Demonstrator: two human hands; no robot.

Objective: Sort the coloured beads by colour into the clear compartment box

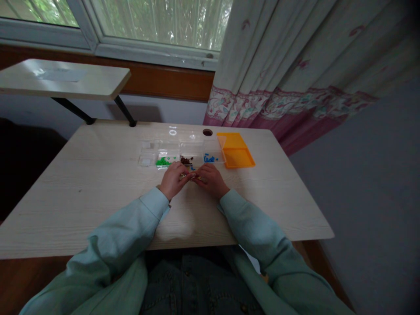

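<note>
My left hand (173, 178) and my right hand (210, 178) rest on the pale wooden table (98, 188), fingertips pinched together and meeting in the middle over something small that I cannot make out. Just beyond them lies a clear plastic compartment box (154, 153). It holds green beads (163, 162), dark brown beads (186, 160) and blue beads (210, 158) in separate compartments. The box's orange lid (236, 151) lies open flat at its right end.
A second small table (62, 79) stands behind, to the left, under the window. A patterned curtain (288, 74) hangs at the back right. The table has a round hole (207, 132) near its far edge. My lap sits below the near edge.
</note>
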